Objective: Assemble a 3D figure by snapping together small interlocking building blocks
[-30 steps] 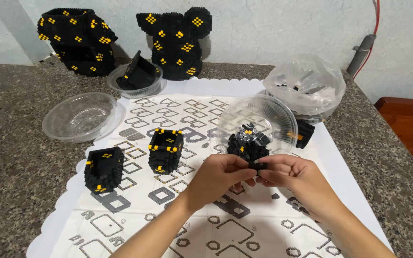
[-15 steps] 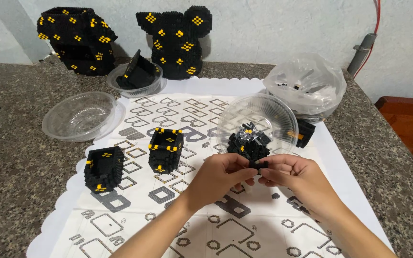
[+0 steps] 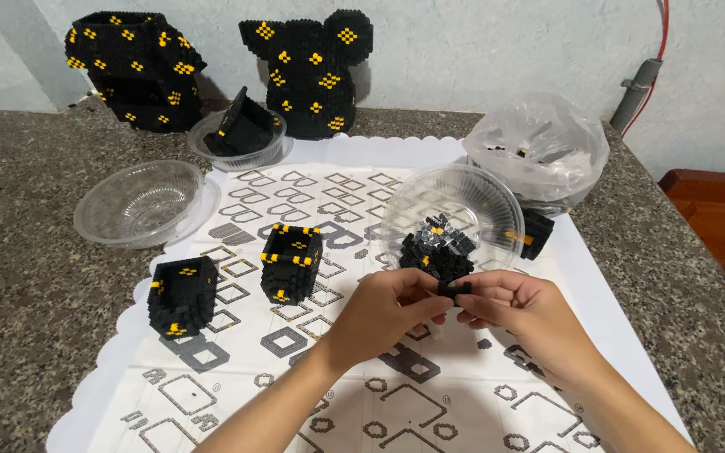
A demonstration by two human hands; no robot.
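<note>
Almost nothing has shifted over the last second: both hands sit where they were, near the middle of the patterned white mat (image 3: 211,394), and the things around them lie as before. To my eye that means fine fitting work is going on rather than any reaching or carrying.

The left hand (image 3: 383,306) and the right hand (image 3: 518,312) meet fingertip to fingertip, each curled nearly closed, pinching a small black brick piece (image 3: 453,288) between them. It is held just above the mat, right at the near edge of the clear bowl of loose black bricks (image 3: 440,243). The piece looks short and flat, with its long axis running left to right from one hand to the other; which face points up I cannot tell.

Left of the hands stand two black-and-yellow brick blocks (image 3: 291,262), well apart from them.
</note>
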